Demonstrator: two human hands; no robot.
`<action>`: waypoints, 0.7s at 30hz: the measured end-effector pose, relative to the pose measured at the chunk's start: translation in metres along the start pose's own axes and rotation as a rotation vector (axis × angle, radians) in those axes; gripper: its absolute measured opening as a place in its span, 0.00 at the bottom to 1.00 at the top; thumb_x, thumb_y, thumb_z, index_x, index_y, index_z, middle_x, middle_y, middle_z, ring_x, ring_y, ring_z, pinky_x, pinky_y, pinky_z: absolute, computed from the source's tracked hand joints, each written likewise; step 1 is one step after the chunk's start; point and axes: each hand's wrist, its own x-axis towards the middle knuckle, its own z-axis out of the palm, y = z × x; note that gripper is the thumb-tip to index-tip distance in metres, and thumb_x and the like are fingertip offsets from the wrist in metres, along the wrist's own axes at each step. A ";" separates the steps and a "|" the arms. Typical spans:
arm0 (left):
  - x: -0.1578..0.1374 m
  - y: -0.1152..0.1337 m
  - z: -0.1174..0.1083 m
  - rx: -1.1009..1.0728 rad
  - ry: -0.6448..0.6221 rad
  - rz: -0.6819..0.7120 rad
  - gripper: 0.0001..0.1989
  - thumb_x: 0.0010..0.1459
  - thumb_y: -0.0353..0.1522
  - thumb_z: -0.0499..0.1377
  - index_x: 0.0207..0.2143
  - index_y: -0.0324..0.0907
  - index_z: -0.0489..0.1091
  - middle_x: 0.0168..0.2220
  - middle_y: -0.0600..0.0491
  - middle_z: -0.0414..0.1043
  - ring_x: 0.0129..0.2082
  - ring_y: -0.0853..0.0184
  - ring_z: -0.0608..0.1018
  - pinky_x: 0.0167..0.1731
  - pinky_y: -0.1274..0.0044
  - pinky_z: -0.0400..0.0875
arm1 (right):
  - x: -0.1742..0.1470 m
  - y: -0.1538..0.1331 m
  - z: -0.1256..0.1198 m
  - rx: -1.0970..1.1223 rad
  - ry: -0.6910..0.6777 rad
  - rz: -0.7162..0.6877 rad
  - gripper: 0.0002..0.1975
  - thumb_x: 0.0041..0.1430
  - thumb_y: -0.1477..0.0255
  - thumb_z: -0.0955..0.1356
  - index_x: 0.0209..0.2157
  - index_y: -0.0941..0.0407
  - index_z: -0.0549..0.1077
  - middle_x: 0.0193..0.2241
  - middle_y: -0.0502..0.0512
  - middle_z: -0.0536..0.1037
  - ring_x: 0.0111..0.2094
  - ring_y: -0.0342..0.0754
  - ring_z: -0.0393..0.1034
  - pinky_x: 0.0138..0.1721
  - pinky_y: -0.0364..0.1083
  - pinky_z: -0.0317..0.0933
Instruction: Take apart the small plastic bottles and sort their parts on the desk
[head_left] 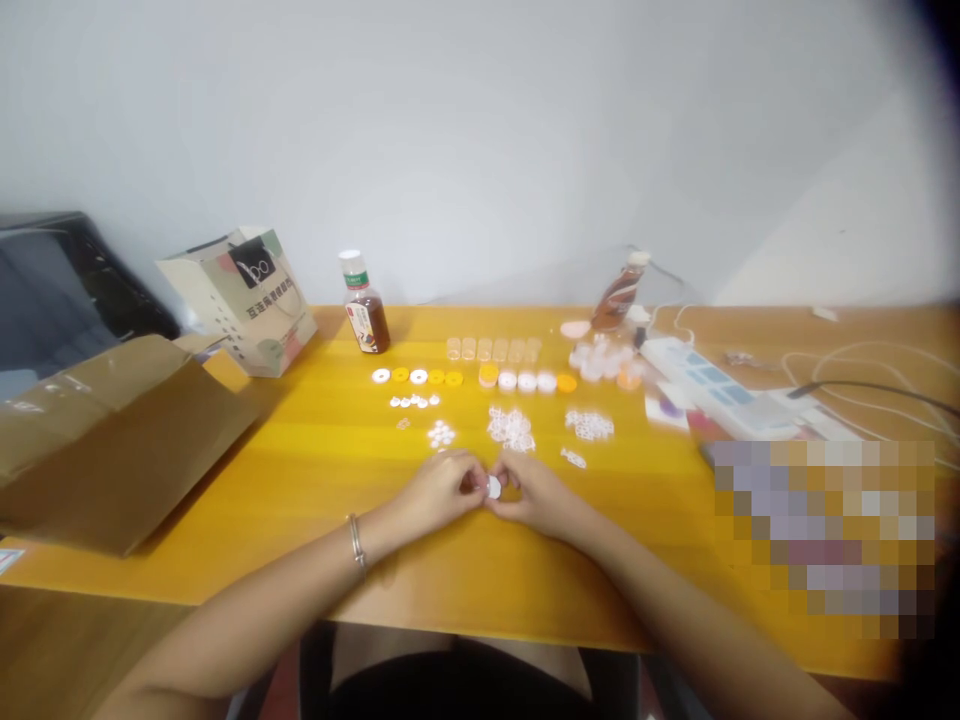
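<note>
My left hand (444, 488) and my right hand (536, 495) meet over the near middle of the table, both closed in a pinch. Between their fingertips is a small white round piece (493, 487); its exact kind is too blurred to tell. Just beyond the hands lie a heap of small white or clear pieces (511, 430), a second such heap (589, 425) and a cluster of white bits (441, 434). Farther back runs a row of white and yellow discs, among them a yellow disc (436, 377) and a white disc (527, 382). Several small clear cups (485, 350) stand behind them.
At left are an open cardboard box (127, 450) and a paper bag (262, 310). A bottle of dark liquid (365, 310) and a tilted brown bottle (621, 290) stand near the wall. A power strip (705, 375) with cables lies at right, near a blurred-out patch (832, 530).
</note>
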 end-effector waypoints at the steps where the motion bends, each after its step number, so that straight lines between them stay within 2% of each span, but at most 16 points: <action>1: 0.001 -0.002 -0.003 -0.030 0.000 0.005 0.04 0.51 0.30 0.57 0.27 0.39 0.69 0.27 0.54 0.71 0.27 0.70 0.72 0.28 0.79 0.64 | 0.000 0.000 -0.001 -0.003 -0.003 0.002 0.07 0.46 0.73 0.68 0.28 0.55 0.64 0.26 0.49 0.69 0.28 0.44 0.63 0.29 0.42 0.57; 3: 0.006 -0.012 -0.014 -0.065 0.050 -0.004 0.04 0.51 0.31 0.56 0.28 0.39 0.69 0.28 0.54 0.72 0.28 0.70 0.73 0.29 0.79 0.65 | 0.000 0.000 -0.002 -0.011 -0.010 0.011 0.07 0.46 0.72 0.68 0.29 0.56 0.64 0.26 0.50 0.70 0.28 0.44 0.63 0.29 0.42 0.57; 6: 0.016 -0.034 -0.037 -0.022 0.240 -0.101 0.06 0.50 0.33 0.57 0.27 0.39 0.70 0.27 0.54 0.73 0.27 0.69 0.73 0.30 0.79 0.65 | 0.000 0.001 -0.003 -0.013 -0.020 0.027 0.08 0.46 0.72 0.68 0.30 0.56 0.65 0.27 0.50 0.70 0.29 0.44 0.64 0.29 0.42 0.56; 10: 0.027 -0.062 -0.056 0.006 0.282 -0.212 0.07 0.49 0.33 0.57 0.26 0.38 0.71 0.26 0.54 0.74 0.26 0.69 0.73 0.31 0.78 0.66 | 0.000 0.001 -0.004 -0.018 -0.023 0.032 0.08 0.47 0.72 0.68 0.29 0.56 0.65 0.27 0.50 0.70 0.28 0.44 0.64 0.29 0.42 0.56; 14: 0.031 -0.075 -0.050 -0.012 0.240 -0.200 0.06 0.49 0.32 0.56 0.26 0.38 0.71 0.27 0.53 0.75 0.28 0.67 0.75 0.33 0.77 0.68 | 0.000 0.000 -0.004 -0.011 -0.027 0.026 0.07 0.47 0.72 0.68 0.29 0.56 0.65 0.27 0.50 0.70 0.28 0.44 0.64 0.29 0.42 0.56; 21: 0.032 -0.076 -0.039 -0.020 0.229 -0.167 0.06 0.51 0.30 0.55 0.28 0.39 0.72 0.29 0.52 0.76 0.30 0.67 0.76 0.34 0.77 0.69 | 0.000 0.000 -0.005 -0.017 -0.025 0.020 0.07 0.47 0.72 0.68 0.29 0.56 0.65 0.26 0.50 0.69 0.28 0.44 0.63 0.29 0.42 0.56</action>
